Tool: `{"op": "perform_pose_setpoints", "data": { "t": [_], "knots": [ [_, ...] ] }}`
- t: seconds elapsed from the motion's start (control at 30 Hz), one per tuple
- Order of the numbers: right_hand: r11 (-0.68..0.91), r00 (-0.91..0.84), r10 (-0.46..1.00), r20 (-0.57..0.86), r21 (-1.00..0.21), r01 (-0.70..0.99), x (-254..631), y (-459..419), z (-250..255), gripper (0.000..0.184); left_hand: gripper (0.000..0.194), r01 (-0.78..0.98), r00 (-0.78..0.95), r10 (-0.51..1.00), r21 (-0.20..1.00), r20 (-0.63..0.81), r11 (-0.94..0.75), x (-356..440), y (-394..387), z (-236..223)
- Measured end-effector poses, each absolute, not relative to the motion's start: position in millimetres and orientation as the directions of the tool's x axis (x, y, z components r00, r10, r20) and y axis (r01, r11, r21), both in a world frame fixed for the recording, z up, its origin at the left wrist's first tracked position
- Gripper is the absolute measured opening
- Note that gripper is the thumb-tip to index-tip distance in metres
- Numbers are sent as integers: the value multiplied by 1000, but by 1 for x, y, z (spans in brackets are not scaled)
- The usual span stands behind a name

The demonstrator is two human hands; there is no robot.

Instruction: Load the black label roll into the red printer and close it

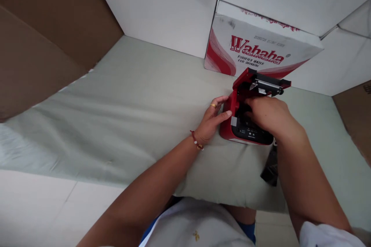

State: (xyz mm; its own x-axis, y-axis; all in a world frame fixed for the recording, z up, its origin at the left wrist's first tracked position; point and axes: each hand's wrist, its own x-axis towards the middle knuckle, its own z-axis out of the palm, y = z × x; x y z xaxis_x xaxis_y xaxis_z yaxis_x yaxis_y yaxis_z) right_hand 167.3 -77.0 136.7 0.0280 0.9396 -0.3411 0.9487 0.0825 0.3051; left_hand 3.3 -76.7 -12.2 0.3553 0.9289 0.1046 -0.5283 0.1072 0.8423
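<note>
A red and black printer-like machine stands on the cloth-covered surface with its lid raised. My left hand grips its left side, thumb on the rim and the other fingers along the outer wall. From the right, my right hand reaches under the lid into the black interior. Its fingers are curled and partly hidden, so what they hold or touch inside cannot be made out. By my right forearm lies a small black object, partly covered by the arm.
A pale green cloth covers the work surface. Behind the machine stands a white and red Wahaha water carton, among larger white boxes. Brown cardboard rises at the left, and another brown box stands at the right.
</note>
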Motion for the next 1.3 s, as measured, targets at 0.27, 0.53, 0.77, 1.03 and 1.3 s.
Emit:
{"op": "perform_pose_setpoints", "data": {
  "t": [0.27, 0.53, 0.77, 1.03, 1.3],
  "knots": [
    [-58, 104, 962, -251, 184, 981, 168, -84, 139, 45, 60, -497, 352, 923, 867, 155, 43, 3, -77, -14],
    [-111, 166, 986, 22, -655, 747, 245, -172, 162, 40, 60, -531, 380, 915, 842, 137, 95, 3, -76, -11],
    [-342, 261, 936, -238, -791, 507, 328, -214, 110, 34, 69, -523, 405, 906, 844, 125, 117, 1, -76, -13],
    [-341, 374, 920, -119, -715, 611, 308, -229, 89, 52, 69, -535, 419, 900, 833, 117, 141, 0, -75, -13],
    [-290, 306, 951, -54, -508, 811, 334, -249, 60, 51, 68, -546, 415, 903, 825, 115, 146, 1, -74, -13]
  ]
}}
